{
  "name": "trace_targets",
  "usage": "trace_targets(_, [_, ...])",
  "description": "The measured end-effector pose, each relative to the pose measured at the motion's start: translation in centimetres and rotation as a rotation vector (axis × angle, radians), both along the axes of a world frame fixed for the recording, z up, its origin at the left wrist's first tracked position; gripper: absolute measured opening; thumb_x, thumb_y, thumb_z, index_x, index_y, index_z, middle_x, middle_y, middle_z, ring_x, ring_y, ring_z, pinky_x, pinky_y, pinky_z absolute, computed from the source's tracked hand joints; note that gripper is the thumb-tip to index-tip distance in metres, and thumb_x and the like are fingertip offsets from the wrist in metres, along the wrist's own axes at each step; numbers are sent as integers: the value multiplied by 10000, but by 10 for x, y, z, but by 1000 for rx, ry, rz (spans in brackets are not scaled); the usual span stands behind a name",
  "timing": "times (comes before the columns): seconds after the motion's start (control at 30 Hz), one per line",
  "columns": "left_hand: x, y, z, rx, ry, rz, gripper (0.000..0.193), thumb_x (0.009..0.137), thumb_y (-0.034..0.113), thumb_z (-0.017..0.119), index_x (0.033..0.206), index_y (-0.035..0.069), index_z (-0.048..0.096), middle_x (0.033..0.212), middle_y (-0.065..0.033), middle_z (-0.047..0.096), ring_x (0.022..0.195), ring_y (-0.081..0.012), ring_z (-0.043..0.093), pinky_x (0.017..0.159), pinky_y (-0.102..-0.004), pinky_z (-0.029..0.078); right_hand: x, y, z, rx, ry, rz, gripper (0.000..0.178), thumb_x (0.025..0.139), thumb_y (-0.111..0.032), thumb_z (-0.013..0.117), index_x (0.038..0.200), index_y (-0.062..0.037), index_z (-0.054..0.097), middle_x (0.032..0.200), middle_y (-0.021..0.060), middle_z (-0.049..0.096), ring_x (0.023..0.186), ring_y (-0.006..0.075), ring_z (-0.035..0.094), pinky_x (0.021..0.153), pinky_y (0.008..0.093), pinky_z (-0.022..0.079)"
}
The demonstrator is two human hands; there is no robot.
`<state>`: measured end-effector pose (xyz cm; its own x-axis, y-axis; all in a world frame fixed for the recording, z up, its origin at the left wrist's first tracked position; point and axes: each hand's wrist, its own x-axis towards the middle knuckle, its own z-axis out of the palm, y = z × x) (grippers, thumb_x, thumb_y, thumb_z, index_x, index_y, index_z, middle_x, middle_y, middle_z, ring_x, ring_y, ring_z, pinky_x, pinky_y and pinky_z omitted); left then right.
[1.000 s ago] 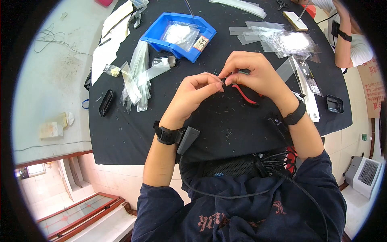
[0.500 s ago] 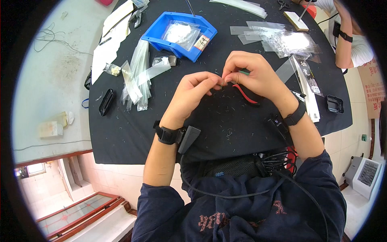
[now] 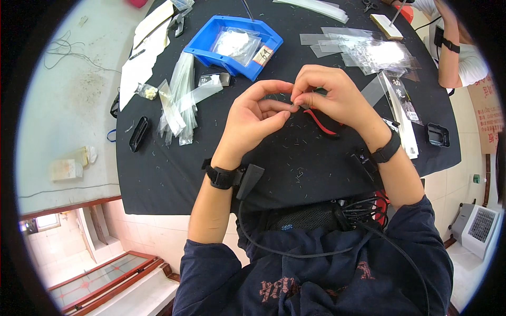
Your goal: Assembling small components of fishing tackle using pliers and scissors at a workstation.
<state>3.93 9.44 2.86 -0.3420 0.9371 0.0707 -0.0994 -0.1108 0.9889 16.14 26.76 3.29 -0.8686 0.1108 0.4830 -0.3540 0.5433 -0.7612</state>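
Observation:
Above the black tablecloth my two hands meet at the fingertips. My right hand [image 3: 328,96] is closed in a pinch of thumb and index finger; whatever it holds is too small to make out. My left hand [image 3: 258,113] has its thumb apart from the other fingers, and its index and middle fingertips reach the right hand's pinch. Under and beside my right hand lies a hand tool with a curved red handle [image 3: 319,123], probably pliers; its jaws are hidden by the hand.
A blue bin [image 3: 197,43] holding clear bags of white material stands beyond my left hand. Long clear plastic sleeves [image 3: 183,100] lie left, more clear sheets [image 3: 369,52] at far right. A small black tray [image 3: 438,136] sits near the right edge. Another person's arm [image 3: 449,58] rests at upper right.
My left hand has loosened from its pinch: the thumb has come away from the index finger and the fingers have spread. The right hand keeps its pinch almost in place.

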Motion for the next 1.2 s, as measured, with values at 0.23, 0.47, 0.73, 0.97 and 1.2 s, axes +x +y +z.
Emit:
trace_targets(0.23, [1, 1, 2, 11, 32, 30, 424, 823, -43, 642, 1223, -38, 501, 1192, -118, 579, 952, -177, 660, 752, -220, 530, -1, -1, 0, 0, -2, 6, 93, 773, -91, 683, 793, -14, 636, 757, 77, 622, 729, 212, 606, 665, 309, 468])
trace_targets(0.47, [1, -1, 4, -58, 10, 42, 401, 820, -31, 654, 1197, -30, 518, 1179, -113, 588, 906, -167, 672, 639, -187, 522, 0, 0, 0, 4, -13, -9, 84, 781, -80, 678, 799, -13, 630, 746, 78, 611, 700, 209, 596, 630, 304, 462])
trace_targets(0.73, [-15, -7, -3, 106, -375, 69, 418, 789, -96, 606, 1184, 30, 553, 1195, -93, 554, 853, -149, 641, 497, -169, 371, 0, 15, -6, 44, -18, -172, 69, 802, -53, 653, 828, -3, 613, 764, 68, 594, 686, 162, 563, 633, 283, 445])
trace_targets(0.97, [-25, -14, -8, 456, -814, -601, 366, 806, 49, 527, 1170, 80, 539, 1032, -108, 508, 572, -82, 452, 476, -165, 328, -1, 30, -15, -85, -6, -404, 51, 852, -51, 612, 861, -6, 589, 753, 52, 586, 681, 129, 530, 628, 264, 426])
trace_targets(1.2, [-28, -15, 2, 33, -514, -647, 337, 848, 221, 501, 1072, -17, 585, 979, -182, 604, 462, -58, 428, 410, -171, 295, 1, 27, -5, -71, 11, -427, 34, 855, -46, 593, 853, -11, 590, 722, 55, 590, 681, 132, 543, 624, 269, 430])
